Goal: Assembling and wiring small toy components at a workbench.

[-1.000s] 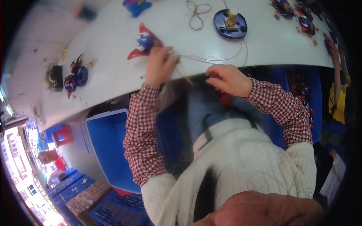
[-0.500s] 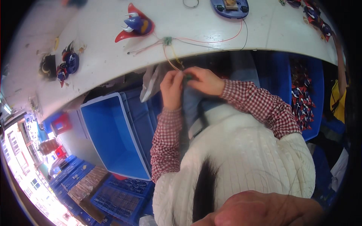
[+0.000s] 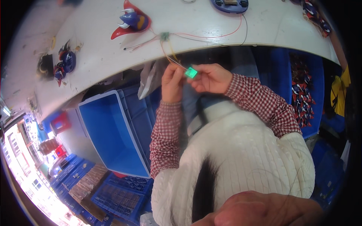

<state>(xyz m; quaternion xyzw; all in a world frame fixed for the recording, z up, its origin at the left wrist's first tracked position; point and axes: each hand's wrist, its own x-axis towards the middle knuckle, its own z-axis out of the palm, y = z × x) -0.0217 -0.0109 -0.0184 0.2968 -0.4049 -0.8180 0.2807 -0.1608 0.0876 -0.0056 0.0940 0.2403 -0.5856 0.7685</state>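
The right hand (image 3: 212,78) pinches 1 glowing green square (image 3: 191,72), just off the edge of 1 white table (image 3: 203,23). The left hand (image 3: 172,81), fingertips pressed together, grips thin wires (image 3: 180,64) beside it. On the table lie 1 small green circuit board (image 3: 164,36), 1 red-and-blue horned figure (image 3: 135,21) and 1 blue oval base (image 3: 230,7).

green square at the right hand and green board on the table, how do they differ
The green square glows bright green; the green board looks dull and unlit.
The green square is held up at the fingertips of the right hand, whereas the green board lies on the white table.
Both are small and green, and thin wires run between the green board and the hands.
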